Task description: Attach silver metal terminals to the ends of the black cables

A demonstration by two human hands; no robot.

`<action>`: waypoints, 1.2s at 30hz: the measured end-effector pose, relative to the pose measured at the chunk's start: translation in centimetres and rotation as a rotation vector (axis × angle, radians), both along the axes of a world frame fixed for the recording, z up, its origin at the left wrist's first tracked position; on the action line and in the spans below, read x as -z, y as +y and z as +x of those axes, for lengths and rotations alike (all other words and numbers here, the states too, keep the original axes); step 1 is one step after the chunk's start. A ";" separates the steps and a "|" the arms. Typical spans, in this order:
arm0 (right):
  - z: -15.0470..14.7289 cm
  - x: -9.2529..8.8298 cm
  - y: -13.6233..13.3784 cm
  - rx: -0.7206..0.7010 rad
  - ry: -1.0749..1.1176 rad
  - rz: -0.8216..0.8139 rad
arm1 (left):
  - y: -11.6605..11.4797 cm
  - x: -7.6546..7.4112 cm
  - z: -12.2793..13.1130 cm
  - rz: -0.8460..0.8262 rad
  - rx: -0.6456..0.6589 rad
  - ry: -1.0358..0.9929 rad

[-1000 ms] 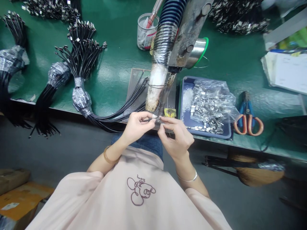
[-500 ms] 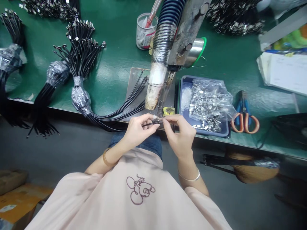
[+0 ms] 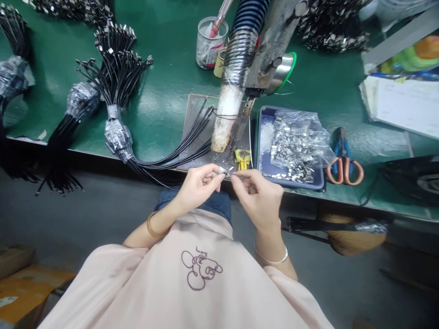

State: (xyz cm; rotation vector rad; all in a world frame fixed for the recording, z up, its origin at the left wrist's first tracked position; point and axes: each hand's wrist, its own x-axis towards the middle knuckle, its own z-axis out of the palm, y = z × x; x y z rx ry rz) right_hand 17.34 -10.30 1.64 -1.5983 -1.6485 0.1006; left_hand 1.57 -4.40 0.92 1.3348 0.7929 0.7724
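Observation:
My left hand (image 3: 201, 185) is closed in a pinch at the bench edge. A thin black cable (image 3: 168, 186) runs from the bundle towards it; the part inside the fingers is mostly hidden. Facing it, my right hand (image 3: 259, 195) pinches thumb against forefinger, the tips almost meeting the left ones. Between the fingertips shows a tiny shiny metal piece (image 3: 227, 174), too small to make out fully. Just beyond the hands lie a yellow piece (image 3: 243, 157) and the grey work board (image 3: 196, 109) with several cable ends on it. A white-wrapped hose nozzle (image 3: 223, 125) hangs above the board.
Right of the hands stands a blue tray (image 3: 262, 119) with a bag of metal connector shells (image 3: 291, 141). Beyond it lie orange-handled pliers (image 3: 343, 160). Wrapped cable bundles (image 3: 117, 135) are on the left. A solder spool (image 3: 283, 73) and a clear cup (image 3: 210, 45) stand behind.
My fingers have shifted their grip, and the cable length that showed along my left fingers is now hidden. More of the yellow piece is visible. The view has moved slightly.

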 end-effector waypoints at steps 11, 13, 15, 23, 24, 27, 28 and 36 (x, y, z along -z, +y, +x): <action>4.5 -1.8 0.6 0.132 0.288 -0.125 | -1.8 1.6 0.9 0.712 0.025 0.297; 6.5 -1.8 1.0 0.149 0.264 -0.198 | -1.7 1.7 1.0 0.717 0.200 0.354; 8.0 -1.2 1.8 0.193 0.131 -0.177 | -1.3 1.7 0.8 0.586 0.394 0.324; 10.4 1.8 5.1 0.197 -0.311 -0.185 | 1.1 1.1 -0.5 -0.217 0.259 -0.015; 10.5 1.9 5.2 0.198 -0.320 -0.202 | 1.3 1.1 -0.5 -0.240 0.205 -0.037; 10.1 1.5 5.0 0.195 -0.304 -0.239 | 1.6 1.0 -0.3 -0.296 0.086 -0.092; 9.9 1.3 4.8 0.197 -0.280 -0.239 | 1.6 0.9 -0.2 -0.313 0.061 -0.110; 5.4 -0.9 0.7 0.212 0.400 -0.062 | 0.9 0.5 0.9 -0.260 -0.054 -0.110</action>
